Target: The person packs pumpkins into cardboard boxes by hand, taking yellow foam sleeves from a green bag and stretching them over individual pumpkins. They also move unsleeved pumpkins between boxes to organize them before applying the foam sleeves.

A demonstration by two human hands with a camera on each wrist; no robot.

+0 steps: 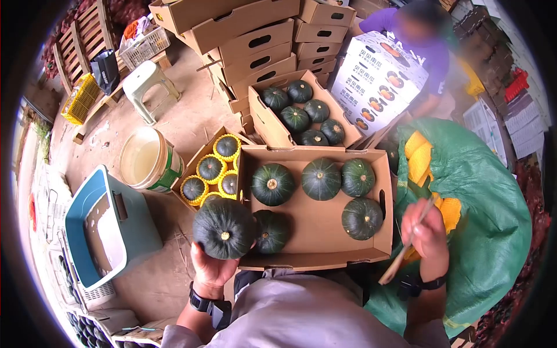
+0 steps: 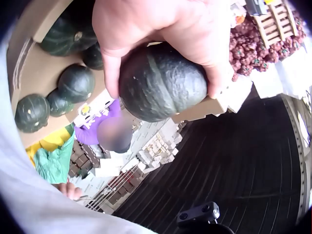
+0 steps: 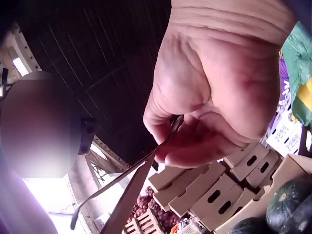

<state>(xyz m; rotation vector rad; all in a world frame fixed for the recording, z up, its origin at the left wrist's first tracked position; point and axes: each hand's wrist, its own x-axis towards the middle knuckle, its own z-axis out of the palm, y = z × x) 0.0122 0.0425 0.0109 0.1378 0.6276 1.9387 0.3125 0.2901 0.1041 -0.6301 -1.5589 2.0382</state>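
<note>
A dark green pumpkin [image 1: 225,228] rests in my left hand [image 1: 212,268], held over the near left corner of the open carton. In the left wrist view, thumb and fingers curl round this pumpkin [image 2: 163,82]. My right hand [image 1: 426,229] grips a thin wooden tool [image 1: 400,261] right of the carton, above the green sack. The right wrist view shows the tool [image 3: 134,187] as two narrow strips spreading apart below the fingers. Inside the cardboard carton [image 1: 301,243] several pumpkins [image 1: 321,179] stand apart, one of them [image 1: 271,231] partly behind the held pumpkin.
Left of the carton, a smaller box holds pumpkins in yellow foam nets [image 1: 211,167]. Another carton of pumpkins [image 1: 295,118] stands behind, near stacked boxes [image 1: 249,43]. A person in purple [image 1: 429,58] is behind a white printed box [image 1: 380,81]. A green sack [image 1: 487,214] lies right.
</note>
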